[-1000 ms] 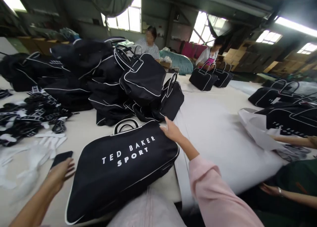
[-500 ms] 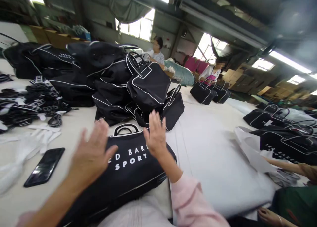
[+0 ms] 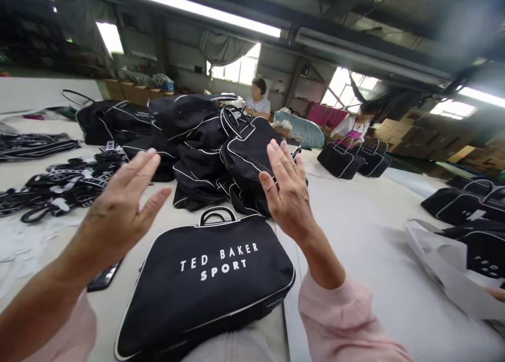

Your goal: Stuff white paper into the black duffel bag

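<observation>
Fingers spread on both of my hands, palms facing each other, holding nothing. My left hand (image 3: 118, 207) hangs in the air above the white counter (image 3: 355, 230), left of the bag; my right hand (image 3: 286, 191) is raised above the bag's far right corner, its pink sleeve (image 3: 339, 325) at the lower edge of view. Neither hand touches anything.

Between and below them lies a flat black fabric bag with white piping and white "TED BAKER SPORT" lettering (image 3: 209, 283), resting on the counter close to me with its two black loop handles (image 3: 218, 214) pointing away.

Just beyond the handles sits a heap of the same black piped bags (image 3: 205, 146), piled unevenly. A dark phone (image 3: 103, 279) lies on the counter under my left wrist, partly hidden. Farther left is a tangle of black-and-white woven straps (image 3: 67, 185).

To the right, a crumpled sheet of white paper (image 3: 442, 262) lies beside more black bags (image 3: 461, 207). Two other black bags (image 3: 353, 162) stand upright at the far side of the counter, near two seated people (image 3: 260, 101) in the background.
</observation>
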`<action>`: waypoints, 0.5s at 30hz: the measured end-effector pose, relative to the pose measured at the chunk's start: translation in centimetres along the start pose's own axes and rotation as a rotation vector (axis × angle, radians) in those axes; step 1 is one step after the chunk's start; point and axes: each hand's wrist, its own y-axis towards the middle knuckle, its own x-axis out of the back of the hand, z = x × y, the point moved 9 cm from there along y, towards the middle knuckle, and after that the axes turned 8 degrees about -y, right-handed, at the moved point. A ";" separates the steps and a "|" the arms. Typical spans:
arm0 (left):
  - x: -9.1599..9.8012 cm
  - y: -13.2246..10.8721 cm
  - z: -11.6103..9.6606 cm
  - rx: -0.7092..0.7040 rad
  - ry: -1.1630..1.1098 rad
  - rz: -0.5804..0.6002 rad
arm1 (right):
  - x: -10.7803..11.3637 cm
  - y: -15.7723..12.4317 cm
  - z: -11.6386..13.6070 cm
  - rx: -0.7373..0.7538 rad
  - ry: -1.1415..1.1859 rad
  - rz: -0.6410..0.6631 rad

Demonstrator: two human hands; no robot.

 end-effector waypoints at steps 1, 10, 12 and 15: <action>1.1 0.0 -0.5 0.017 0.041 -0.080 | 0.5 -0.7 1.1 -0.031 0.003 -0.065; -24.2 -20.8 4.8 0.220 0.162 0.689 | -24.2 -21.0 7.3 -0.094 0.284 0.801; -22.9 -20.2 5.7 0.290 0.088 0.726 | -22.2 -19.2 7.0 -0.086 0.289 0.862; -16.0 -14.2 5.1 0.295 -0.067 0.467 | -14.3 -11.8 5.8 -0.077 0.223 0.614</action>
